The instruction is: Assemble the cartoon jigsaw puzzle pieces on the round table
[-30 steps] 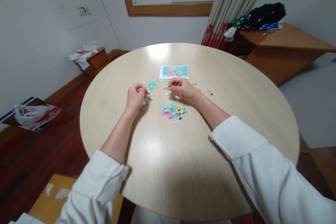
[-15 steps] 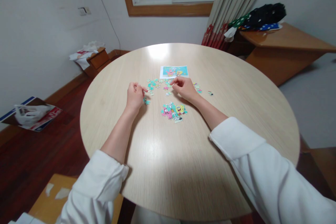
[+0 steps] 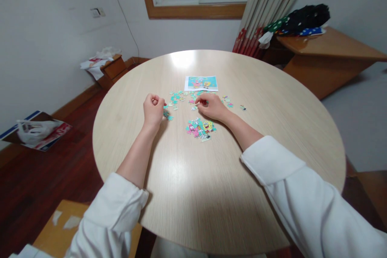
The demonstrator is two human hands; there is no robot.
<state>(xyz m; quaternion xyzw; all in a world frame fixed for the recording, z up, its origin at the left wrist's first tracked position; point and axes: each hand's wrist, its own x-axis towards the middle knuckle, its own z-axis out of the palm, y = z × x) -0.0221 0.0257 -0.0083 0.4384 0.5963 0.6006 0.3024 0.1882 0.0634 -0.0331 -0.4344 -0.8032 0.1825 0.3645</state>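
Observation:
My left hand (image 3: pixel 154 109) is curled into a loose fist at the left of the loose puzzle pieces (image 3: pixel 175 97), beside a few teal ones (image 3: pixel 167 115). Whatever its fingers might hold is hidden. My right hand (image 3: pixel 211 105) is closed in a pinch over the pieces right of the middle. Its fingertips are close to a whitish piece (image 3: pixel 194 109), and I cannot make out what is between them. Nearer to me lies a joined part of the jigsaw (image 3: pixel 200 129), with yellow, pink and teal cartoon figures. Behind the pieces is a printed reference picture (image 3: pixel 201 83).
Everything lies on a round pale wooden table (image 3: pixel 178 193). More pieces (image 3: pixel 227 100) are scattered right of my right hand, with one apart (image 3: pixel 243 107). A wooden cabinet with cloths (image 3: pixel 308 20) stands at the right, and a cardboard box (image 3: pixel 57 225) at lower left.
My right hand has come slightly nearer to me, its fingertips lower among the pieces. The left hand has shifted a little left, its fingers more curled. The joined part looks the same.

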